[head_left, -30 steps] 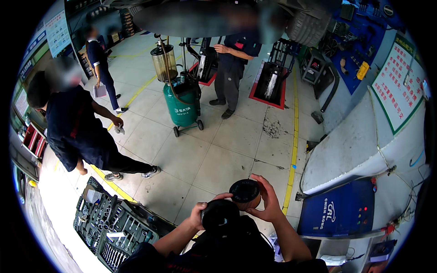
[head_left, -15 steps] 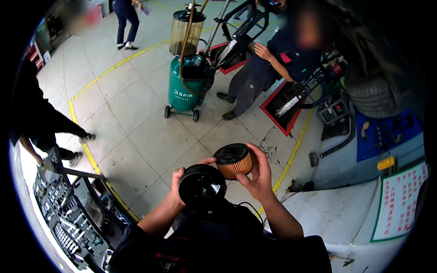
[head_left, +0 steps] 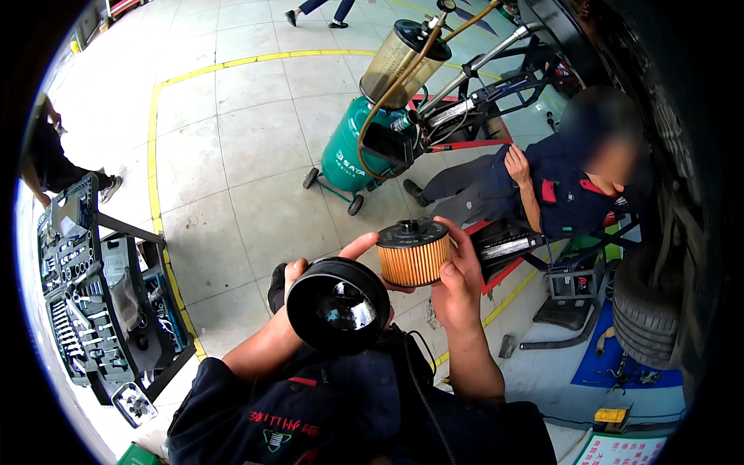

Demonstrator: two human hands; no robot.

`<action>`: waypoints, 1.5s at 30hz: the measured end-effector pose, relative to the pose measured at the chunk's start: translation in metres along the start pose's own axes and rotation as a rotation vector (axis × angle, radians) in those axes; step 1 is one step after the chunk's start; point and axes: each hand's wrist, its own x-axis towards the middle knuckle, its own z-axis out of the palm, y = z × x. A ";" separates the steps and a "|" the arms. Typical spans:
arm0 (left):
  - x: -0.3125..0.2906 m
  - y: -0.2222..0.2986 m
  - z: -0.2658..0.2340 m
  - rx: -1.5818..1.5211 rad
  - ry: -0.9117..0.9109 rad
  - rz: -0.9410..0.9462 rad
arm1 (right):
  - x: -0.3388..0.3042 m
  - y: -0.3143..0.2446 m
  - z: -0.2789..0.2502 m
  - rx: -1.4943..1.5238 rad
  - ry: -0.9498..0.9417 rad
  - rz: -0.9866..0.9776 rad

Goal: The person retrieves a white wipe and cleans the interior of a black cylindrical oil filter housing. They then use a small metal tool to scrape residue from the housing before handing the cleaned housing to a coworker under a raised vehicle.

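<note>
My left hand (head_left: 280, 328) is wrapped round a black, round, hollow cup (head_left: 338, 305), like a filter housing, with a glossy inside turned up toward me. Its thumb shows at the cup's far left rim, and a finger reaches out past the far right side toward the filter. Right beside the cup, my right hand (head_left: 459, 298) grips an oil filter cartridge (head_left: 415, 264) with orange pleated paper and a black top with a short central stub. The cartridge is upright, slightly tilted, and outside the cup. Part of my left hand is hidden behind the cup.
A green wheeled oil drainer (head_left: 353, 147) stands ahead. To the right, a co-worker (head_left: 562, 186) is close by a red-edged lift (head_left: 496, 271), with a tyre (head_left: 643, 318) beyond. An open tool case (head_left: 77, 294) stands on a cart at left. Another person (head_left: 58, 159) is at far left.
My view has turned, so the oil drainer and co-worker appear tilted and shifted right. The cartridge now shows more of its pleated side. Both hands keep their hold.
</note>
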 end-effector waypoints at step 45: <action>0.268 0.204 -0.145 0.526 0.111 -0.093 | 0.407 -0.378 -0.310 -1.323 0.323 -0.365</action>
